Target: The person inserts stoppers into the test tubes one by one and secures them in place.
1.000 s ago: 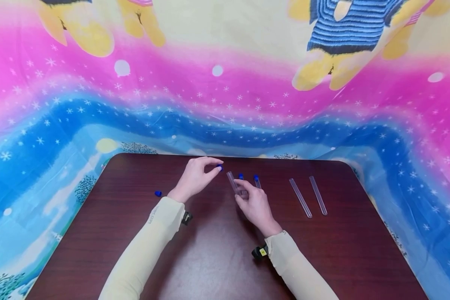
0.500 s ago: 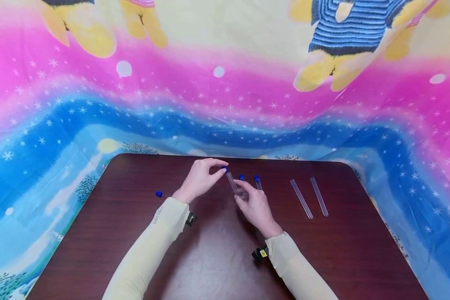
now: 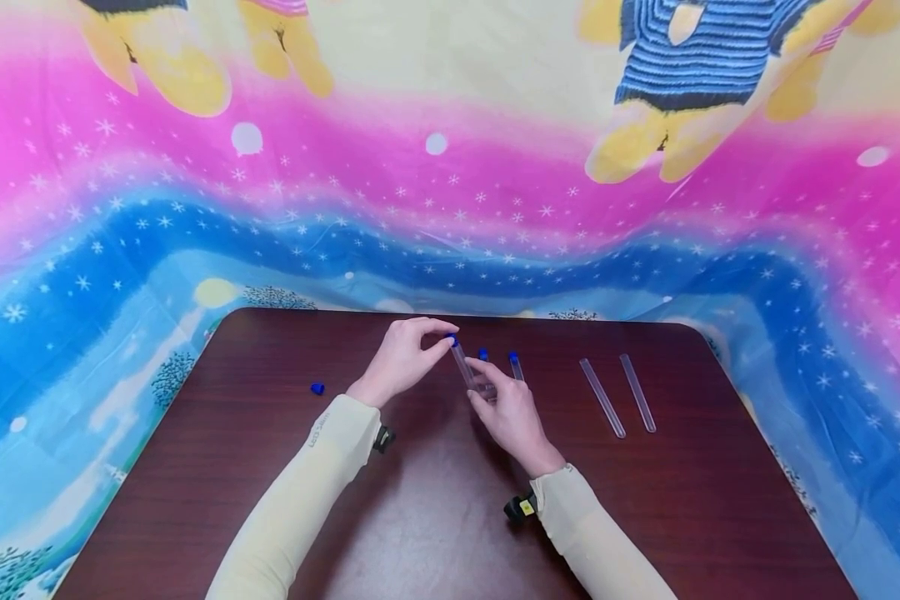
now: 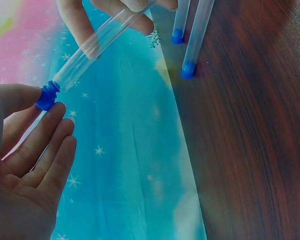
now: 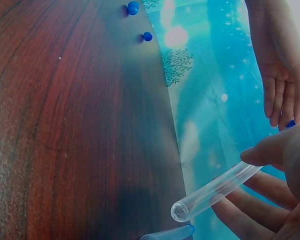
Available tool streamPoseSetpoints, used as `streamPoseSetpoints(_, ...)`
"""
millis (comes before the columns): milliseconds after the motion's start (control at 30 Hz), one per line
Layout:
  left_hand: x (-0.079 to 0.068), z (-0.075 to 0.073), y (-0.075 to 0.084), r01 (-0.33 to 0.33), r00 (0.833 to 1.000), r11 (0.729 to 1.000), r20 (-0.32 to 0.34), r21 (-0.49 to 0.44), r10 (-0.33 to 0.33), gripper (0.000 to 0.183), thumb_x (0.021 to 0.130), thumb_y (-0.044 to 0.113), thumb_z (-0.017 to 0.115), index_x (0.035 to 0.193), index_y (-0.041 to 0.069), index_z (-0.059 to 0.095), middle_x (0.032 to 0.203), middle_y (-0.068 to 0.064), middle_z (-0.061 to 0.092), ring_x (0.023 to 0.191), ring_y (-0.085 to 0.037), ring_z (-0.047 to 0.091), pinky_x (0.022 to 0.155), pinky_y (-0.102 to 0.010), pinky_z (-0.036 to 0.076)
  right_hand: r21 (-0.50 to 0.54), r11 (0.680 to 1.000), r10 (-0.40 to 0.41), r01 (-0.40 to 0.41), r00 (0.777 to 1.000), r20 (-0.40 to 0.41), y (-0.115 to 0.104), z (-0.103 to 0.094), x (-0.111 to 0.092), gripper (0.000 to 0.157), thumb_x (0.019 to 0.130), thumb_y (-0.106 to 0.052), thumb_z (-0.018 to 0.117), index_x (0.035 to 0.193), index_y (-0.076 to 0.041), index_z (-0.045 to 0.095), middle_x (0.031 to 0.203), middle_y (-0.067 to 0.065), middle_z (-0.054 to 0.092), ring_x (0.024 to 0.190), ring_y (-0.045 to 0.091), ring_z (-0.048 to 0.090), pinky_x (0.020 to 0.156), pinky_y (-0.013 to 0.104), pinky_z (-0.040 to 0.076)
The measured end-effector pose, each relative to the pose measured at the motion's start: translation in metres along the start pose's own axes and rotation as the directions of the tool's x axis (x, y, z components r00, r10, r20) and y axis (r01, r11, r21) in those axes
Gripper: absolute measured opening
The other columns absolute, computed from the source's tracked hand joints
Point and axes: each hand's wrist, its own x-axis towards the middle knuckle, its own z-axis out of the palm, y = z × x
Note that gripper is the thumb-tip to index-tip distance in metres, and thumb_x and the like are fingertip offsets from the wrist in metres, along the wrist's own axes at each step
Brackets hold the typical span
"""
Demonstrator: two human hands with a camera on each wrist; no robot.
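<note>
A: What is new at your left hand?

B: One second ago there was a gap between the blue cap and the clear tube. Now the cap touches the tube's mouth. Your left hand has come a little to the right.

A: And your right hand?

B: It is in almost the same spot as before. Your thumb and fingers are holding the tube, and it leans with its mouth toward the far left.

A: How are your left fingers?

B: Your thumb and first finger pinch the cap. The left wrist view shows your other fingers stretched out. It also shows the cap's small ridges sitting outside the tube's mouth, and those are too tiny to see from your head.

A: What does the right wrist view add?

B: It shows the tube's round bottom, which your right hand covers in the head view. It also shows two loose caps on the table. From your head you can see just one, over on the left.

A: What about the other tubes?

B: Two capped tubes lie just past your right hand, on the far side. Two bare tubes lie on the right, in the same place as a second ago.
</note>
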Motion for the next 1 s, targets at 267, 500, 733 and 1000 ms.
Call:
streamPoseSetpoints(267, 0.0, 0.003, -0.001, -0.02, 1.0, 1.0, 0.0, 0.011, 0.02, 0.023, 0.098, 0.019, 0.071, 0.12, 0.015, 0.077, 0.118, 0.001, 0.072, 0.112, -0.016, 0.065, 0.097, -0.036, 0.05, -0.006, 1.0, -0.006, 0.006, 1.0, 0.0, 0.0, 0.0, 0.001, 0.056, 0.088, 0.0, 0.078, 0.138, -0.02, 0.063, 0.104, 0.004, 0.075, 0.081, 0.015, 0.074, 0.076, 0.037, 0.061)
streamPoseSetpoints(500, -0.001, 0.007, -0.001, -0.006, 1.0, 1.0, 0.003, 0.02, 0.006, 0.026, 0.096, 0.019, 0.074, 0.122, 0.016, 0.076, 0.118, 0.0, 0.072, 0.109, -0.016, 0.065, 0.094, -0.035, 0.051, -0.022, 1.0, -0.02, 0.02, 1.0, -0.008, 0.0, 0.0, 0.001, 0.053, 0.089, -0.001, 0.078, 0.138, -0.016, 0.063, 0.104, 0.006, 0.075, 0.081, 0.015, 0.074, 0.076, 0.037, 0.06)
streamPoseSetpoints(733, -0.004, 0.014, -0.001, -0.037, 0.998, 0.999, -0.042, 0.017, 0.038, 0.033, 0.091, 0.017, 0.079, 0.124, 0.013, 0.076, 0.116, -0.002, 0.073, 0.101, -0.016, 0.066, 0.088, -0.033, 0.054, -0.05, 0.999, -0.009, 0.008, 1.0, -0.013, -0.002, 0.001, 0.001, 0.043, 0.091, -0.005, 0.076, 0.134, -0.008, 0.066, 0.102, 0.007, 0.075, 0.081, 0.014, 0.073, 0.077, 0.035, 0.06)
streamPoseSetpoints(1000, -0.005, 0.02, -0.004, -0.068, 0.994, 0.998, -0.085, 0.02, 0.069, 0.037, 0.091, 0.015, 0.08, 0.127, 0.011, 0.073, 0.117, -0.005, 0.073, 0.1, -0.016, 0.068, 0.082, -0.028, 0.055, -0.063, 0.998, 0.016, -0.017, 1.0, -0.014, -0.004, 0.0, 0.004, 0.041, 0.091, -0.006, 0.077, 0.131, -0.006, 0.068, 0.101, 0.008, 0.075, 0.082, 0.015, 0.072, 0.077, 0.035, 0.06)
